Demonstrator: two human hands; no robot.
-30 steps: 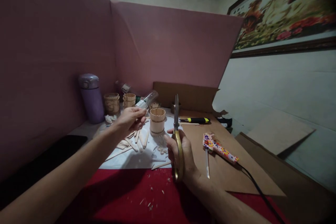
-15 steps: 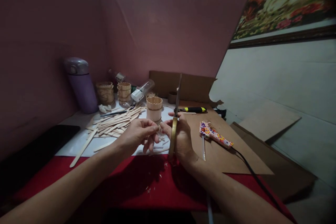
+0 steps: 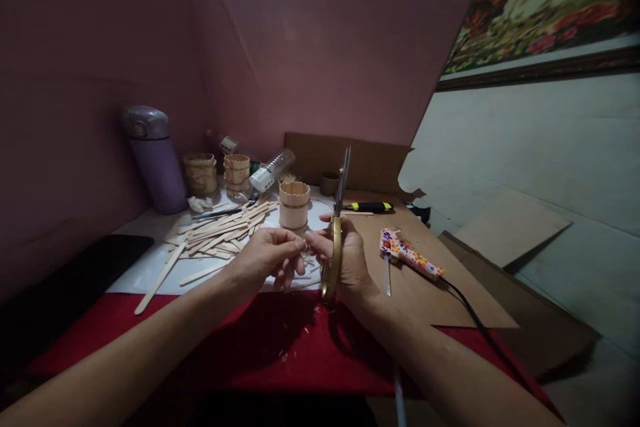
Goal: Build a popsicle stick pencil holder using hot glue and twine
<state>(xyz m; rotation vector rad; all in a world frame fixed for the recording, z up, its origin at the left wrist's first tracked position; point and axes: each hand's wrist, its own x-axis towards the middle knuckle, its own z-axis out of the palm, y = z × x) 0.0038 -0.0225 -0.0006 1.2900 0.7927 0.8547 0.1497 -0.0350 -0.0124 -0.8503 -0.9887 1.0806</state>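
Note:
A pair of scissors (image 3: 339, 213) with gold handles stands blades-up in my right hand (image 3: 350, 257), held in the palm. That hand's thumb and a finger reach left to meet my left hand (image 3: 277, 253). My left thumb and forefinger are pinched on a tiny pale piece between the hands, too small to name. Just beyond the fingers a small wooden-stick cup (image 3: 294, 207) with a scalloped rim and cord bands stands upright. Loose craft sticks (image 3: 227, 235) lie in a pile left of it on a white sheet (image 3: 135, 280).
A flower-patterned glue gun (image 3: 410, 255) lies on the cardboard (image 3: 455, 300) at right, near a yellow-black utility knife (image 3: 370, 207). A purple bottle (image 3: 159, 167), two more stick cups (image 3: 237, 175) and a plastic bottle (image 3: 273, 172) stand or lie behind. Scraps dot the red cloth (image 3: 240, 353).
The scissors have turned slightly in my right hand, showing more of the gold handle loops, and the blades lean a little right. My hands stay together in nearly the same place.

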